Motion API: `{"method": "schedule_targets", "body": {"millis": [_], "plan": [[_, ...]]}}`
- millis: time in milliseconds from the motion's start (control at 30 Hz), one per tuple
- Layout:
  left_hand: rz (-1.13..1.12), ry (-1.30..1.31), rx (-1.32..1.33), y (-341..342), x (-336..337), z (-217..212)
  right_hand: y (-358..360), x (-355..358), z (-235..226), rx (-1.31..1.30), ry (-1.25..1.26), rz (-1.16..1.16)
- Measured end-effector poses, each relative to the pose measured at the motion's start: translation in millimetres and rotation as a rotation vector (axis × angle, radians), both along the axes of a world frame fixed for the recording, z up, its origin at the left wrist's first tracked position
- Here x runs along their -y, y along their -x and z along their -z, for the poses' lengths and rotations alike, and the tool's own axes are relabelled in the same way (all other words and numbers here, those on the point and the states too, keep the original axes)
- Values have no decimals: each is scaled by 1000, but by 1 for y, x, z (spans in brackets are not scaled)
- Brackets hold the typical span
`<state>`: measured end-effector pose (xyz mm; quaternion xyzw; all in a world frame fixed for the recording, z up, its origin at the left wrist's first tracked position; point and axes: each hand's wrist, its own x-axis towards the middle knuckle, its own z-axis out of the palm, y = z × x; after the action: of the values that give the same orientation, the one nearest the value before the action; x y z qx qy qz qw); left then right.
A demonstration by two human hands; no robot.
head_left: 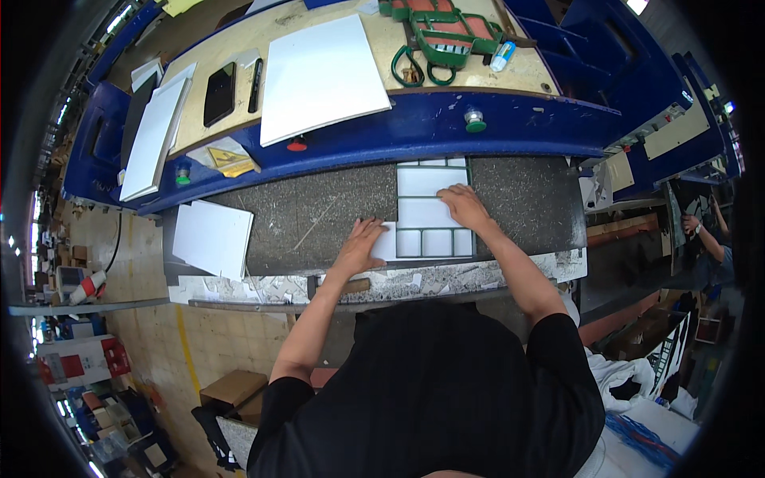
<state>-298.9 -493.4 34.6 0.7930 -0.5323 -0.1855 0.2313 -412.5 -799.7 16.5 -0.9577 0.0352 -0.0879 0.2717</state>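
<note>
A green-edged frame (434, 229), divided into several rectangular compartments, lies on the dark work surface in front of me. White sheet (389, 241) shows through its openings and sticks out past its left side. My left hand (362, 243) rests at that sheet's left edge, thumb and fingers apart. On the frame's right part, my right hand (466, 209) has its fingers bent over a crossbar and the side edge. The frame's far end runs under the blue machine beam.
Stacked white sheets (213, 239) lie left on the dark bed (319, 207). Above the blue beam (351, 131), a ledge holds a large white sheet (323, 80), a phone (220, 94), a pen (255, 85), green-and-red frames (450, 36) and a small tube (503, 56). Another person's arm (705, 231) shows far right.
</note>
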Motion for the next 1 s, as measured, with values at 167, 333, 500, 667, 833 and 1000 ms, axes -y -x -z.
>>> {"method": "schedule_targets", "body": {"millis": [167, 333, 500, 667, 833, 1000], "plan": [[-48, -46, 4, 11, 8, 2, 0, -6, -1, 19, 29, 42], [-86, -48, -45, 15, 6, 9, 2, -6, 0, 12, 42, 30], [-86, -13, -75, 16, 7, 11, 5, -3, 0, -5, 41, 37], [-91, -28, -31, 19, 10, 10, 8, -8, 0, 42, 23, 77], [-137, -19, 23, 29, 15, 15, 17, -18, -11, 278, 150, 154], [-150, -20, 65, 32, 13, 15, 39, -13, -14, 185, -11, 569]]}}
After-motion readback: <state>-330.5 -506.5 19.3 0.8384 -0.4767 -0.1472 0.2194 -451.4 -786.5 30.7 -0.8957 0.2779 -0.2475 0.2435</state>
